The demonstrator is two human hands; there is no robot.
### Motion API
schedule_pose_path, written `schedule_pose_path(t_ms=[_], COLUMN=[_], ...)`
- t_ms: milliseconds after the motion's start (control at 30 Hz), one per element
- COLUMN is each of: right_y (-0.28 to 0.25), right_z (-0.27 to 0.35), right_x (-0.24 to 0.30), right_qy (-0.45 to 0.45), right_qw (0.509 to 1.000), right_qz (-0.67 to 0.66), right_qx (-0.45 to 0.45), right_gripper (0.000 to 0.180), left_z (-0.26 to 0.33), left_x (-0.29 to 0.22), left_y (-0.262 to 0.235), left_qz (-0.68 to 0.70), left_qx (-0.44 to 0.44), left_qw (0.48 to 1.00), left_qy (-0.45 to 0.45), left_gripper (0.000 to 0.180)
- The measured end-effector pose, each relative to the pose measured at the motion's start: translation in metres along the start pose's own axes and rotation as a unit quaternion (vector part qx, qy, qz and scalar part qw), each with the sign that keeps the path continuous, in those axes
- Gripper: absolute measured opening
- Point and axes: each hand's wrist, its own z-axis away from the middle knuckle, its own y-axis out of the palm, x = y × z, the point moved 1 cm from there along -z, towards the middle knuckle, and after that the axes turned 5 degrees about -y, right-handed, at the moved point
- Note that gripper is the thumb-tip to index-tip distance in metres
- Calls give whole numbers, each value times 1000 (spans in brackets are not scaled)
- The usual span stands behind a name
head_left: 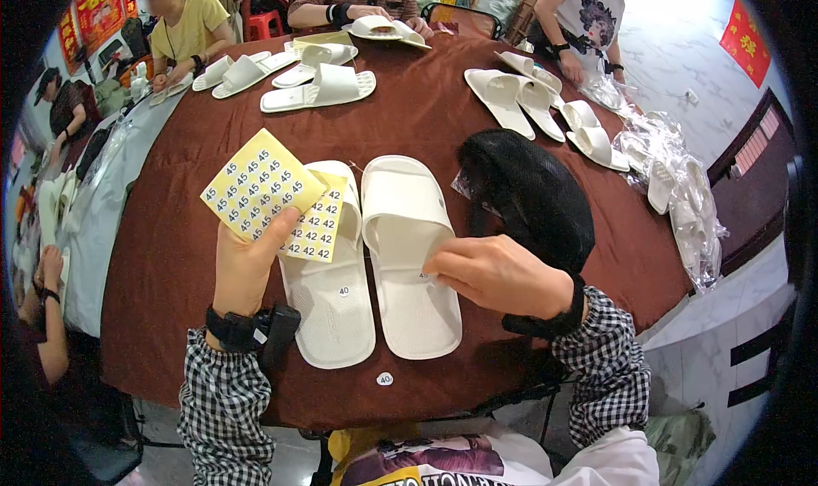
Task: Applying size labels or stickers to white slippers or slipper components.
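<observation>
My left hand (243, 264) is closed on two yellow-backed sticker sheets, a front sheet (256, 184) and another sheet (319, 226) partly behind it. They overlap the upper part of a white left slipper (328, 337), whose insole bears a small round sticker (344, 291). Beside it lies a matching right slipper (419, 324), its toe pointing away from me. My right hand (503, 273) has its fingertips pinched together over that insole, at a round sticker (423, 275) partly hidden by the fingers. One loose round sticker (385, 379) rests on the tablecloth near me.
A black mesh-like cloth item (537, 188) lies right of the slippers on the brown tablecloth (196, 316). More white slippers (319, 90) stand at the far side. Plastic-wrapped slippers (682, 205) hang along the right edge. Several co-workers (362, 0) handle slippers around the tables.
</observation>
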Motion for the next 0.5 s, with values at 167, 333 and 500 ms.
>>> schedule_pose_path(t_ms=[167,333,500], right_y=[5,6,10], right_z=[13,15,19], right_x=[3,13,18], right_qy=[-32,-56,-55], right_qw=[999,990,981], right_qz=[37,128,181], right_qx=[-10,30,33], right_gripper=[42,48,54], left_z=[1,-2,-2], left_x=[-3,0,1], left_y=[4,1,3], left_qz=[-4,1,9], left_qx=[-11,-1,3], left_qw=[1000,1000,1000], left_qy=[-5,1,-2], left_gripper=[23,22,23])
